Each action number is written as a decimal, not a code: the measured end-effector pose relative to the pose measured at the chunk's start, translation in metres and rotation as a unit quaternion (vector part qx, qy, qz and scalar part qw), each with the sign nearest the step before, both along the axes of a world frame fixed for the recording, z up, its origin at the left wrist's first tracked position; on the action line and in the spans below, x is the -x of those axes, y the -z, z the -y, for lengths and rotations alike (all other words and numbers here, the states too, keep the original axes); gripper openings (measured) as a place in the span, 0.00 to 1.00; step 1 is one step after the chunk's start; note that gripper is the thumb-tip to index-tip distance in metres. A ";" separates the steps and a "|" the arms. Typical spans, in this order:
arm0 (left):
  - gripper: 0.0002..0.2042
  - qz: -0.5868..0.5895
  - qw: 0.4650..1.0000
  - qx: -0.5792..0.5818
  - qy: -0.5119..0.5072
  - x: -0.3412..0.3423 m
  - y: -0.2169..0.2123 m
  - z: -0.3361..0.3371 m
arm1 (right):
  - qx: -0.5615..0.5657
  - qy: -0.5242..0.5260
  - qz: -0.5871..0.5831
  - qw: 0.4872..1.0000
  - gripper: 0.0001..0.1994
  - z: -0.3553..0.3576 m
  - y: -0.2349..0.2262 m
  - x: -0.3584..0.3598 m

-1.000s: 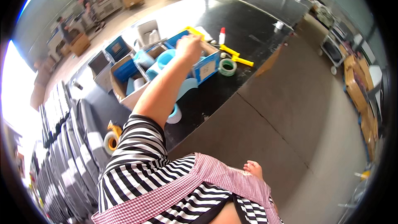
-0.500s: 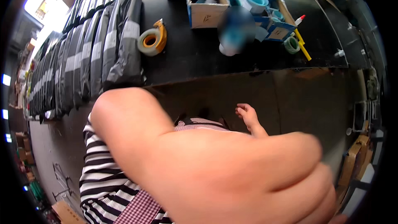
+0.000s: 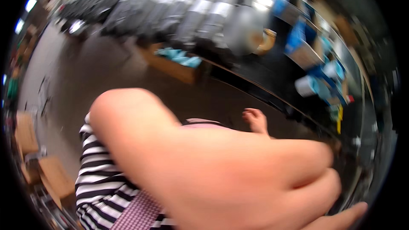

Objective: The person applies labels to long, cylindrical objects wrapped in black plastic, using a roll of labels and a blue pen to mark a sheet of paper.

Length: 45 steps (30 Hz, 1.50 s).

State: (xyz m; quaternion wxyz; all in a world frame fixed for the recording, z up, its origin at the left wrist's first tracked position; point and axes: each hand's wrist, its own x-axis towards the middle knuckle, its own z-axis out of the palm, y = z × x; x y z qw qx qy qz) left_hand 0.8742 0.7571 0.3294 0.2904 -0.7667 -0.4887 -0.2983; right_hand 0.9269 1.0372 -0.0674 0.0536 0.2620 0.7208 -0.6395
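Filling view: bare forearm and hand (image 3: 255,179), very close, which hand unclear, grip cannot be told
Beyond it: long black worktable (image 3: 272,76)
On worktable: blurred blue cardboard boxes (image 3: 298,38)

Black-and-white striped top (image 3: 100,187), pink checked cloth (image 3: 138,215)

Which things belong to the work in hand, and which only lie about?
In hand: left hand, close to the camera, nothing visible in it; blue boxes on the black table.
Lying about: grey packets, tape roll, box of teal items.
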 end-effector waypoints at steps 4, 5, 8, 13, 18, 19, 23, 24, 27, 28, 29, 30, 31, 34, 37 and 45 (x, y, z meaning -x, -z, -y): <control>0.11 0.024 0.999 0.028 -0.030 0.028 -0.002 0.088 | -0.116 0.013 -0.295 0.948 0.07 0.063 -0.044 0.097; 0.11 0.029 0.999 0.025 -0.039 0.032 -0.002 0.109 | -0.216 0.050 -0.315 0.923 0.08 0.084 -0.064 0.129; 0.11 0.039 0.998 0.009 -0.047 0.051 0.004 0.161 | -0.296 0.162 -0.257 0.906 0.25 0.095 -0.061 0.242; 0.11 0.071 0.996 -0.019 -0.051 0.073 0.015 0.216 | -0.006 0.147 -0.078 0.986 0.36 0.088 -0.033 0.327; 0.12 0.114 0.992 -0.046 -0.026 0.098 0.021 0.253 | -0.069 0.121 0.027 0.990 0.28 0.004 -0.010 0.328; 0.12 0.127 0.990 -0.045 -0.027 0.103 0.025 0.251 | -0.107 0.082 0.057 0.989 0.28 0.021 -0.004 0.336; 0.12 0.133 0.990 -0.035 -0.029 0.121 0.026 0.261 | -0.591 0.046 0.073 0.802 0.55 0.079 -0.043 0.366; 0.12 0.139 0.989 -0.034 -0.044 0.128 0.027 0.263 | -0.564 -0.003 0.139 0.814 0.52 0.114 -0.074 0.377; 0.12 0.145 0.989 -0.035 -0.017 0.149 0.028 0.256 | -0.723 0.007 0.200 0.661 0.43 0.084 -0.076 0.358; 0.13 0.143 0.989 -0.040 -0.015 0.153 0.030 0.246 | -0.737 0.008 0.180 0.652 0.40 0.067 -0.069 0.339; 0.13 0.147 0.988 -0.043 -0.016 0.159 0.032 0.236 | -0.741 0.011 0.212 0.638 0.39 0.070 -0.064 0.324; 0.13 0.150 0.987 -0.050 -0.028 0.161 0.032 0.230 | -0.740 -0.008 0.238 0.630 0.38 0.094 -0.069 0.325; 0.13 0.153 0.986 -0.056 -0.030 0.170 0.034 0.224 | -0.729 -0.039 0.233 0.642 0.40 0.115 -0.073 0.318; 0.13 0.157 0.984 -0.072 -0.041 0.181 0.037 0.207 | -0.668 -0.087 0.223 0.705 0.47 0.169 -0.094 0.327; 0.13 0.155 0.986 -0.051 -0.024 0.197 0.034 0.184 | -0.649 -0.065 0.229 0.723 0.50 0.157 -0.098 0.334; 0.14 0.113 0.992 -0.022 -0.045 0.213 0.028 0.166 | -0.617 -0.124 0.052 0.775 0.50 0.112 -0.086 0.355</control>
